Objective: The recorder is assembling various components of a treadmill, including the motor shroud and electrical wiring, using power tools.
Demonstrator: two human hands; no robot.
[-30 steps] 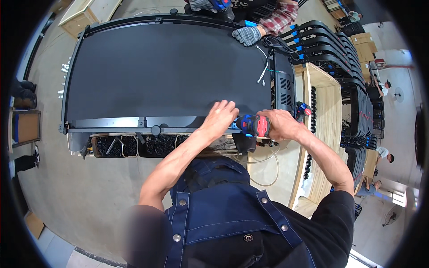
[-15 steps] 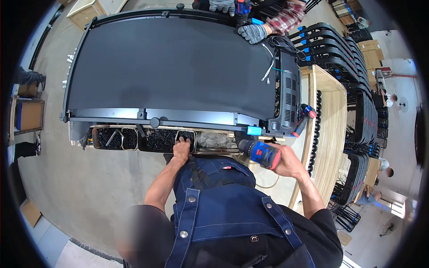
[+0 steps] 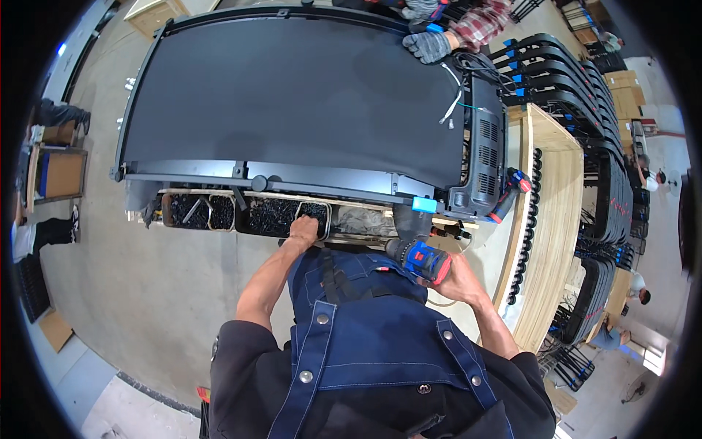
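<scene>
My left hand (image 3: 303, 228) reaches down into the right-hand compartment of a bin of small black screws (image 3: 314, 210). Its fingertips are hidden among them, so their grip does not show. In my right hand (image 3: 461, 280) is a blue, black and red cordless drill (image 3: 424, 261), its chuck pointing left toward the bench edge. Beyond both hands lies a treadmill (image 3: 292, 102) with a wide black belt and a dark frame. A blue piece (image 3: 425, 205) sits at its near right corner, just above the drill.
Another worker's gloved hand (image 3: 428, 47) rests at the treadmill's far right, near loose cables (image 3: 455, 91). A second power tool (image 3: 512, 192) stands beside the motor cover (image 3: 484, 157). To the right are a wooden crate (image 3: 556, 212) and stacked black frames (image 3: 607, 183). More screw bins (image 3: 272, 217) lie left.
The treadmill appears shifted slightly right and up as the view moved. My right hand has drawn the drill slightly nearer my body. The co-worker's drill has mostly left the view.
</scene>
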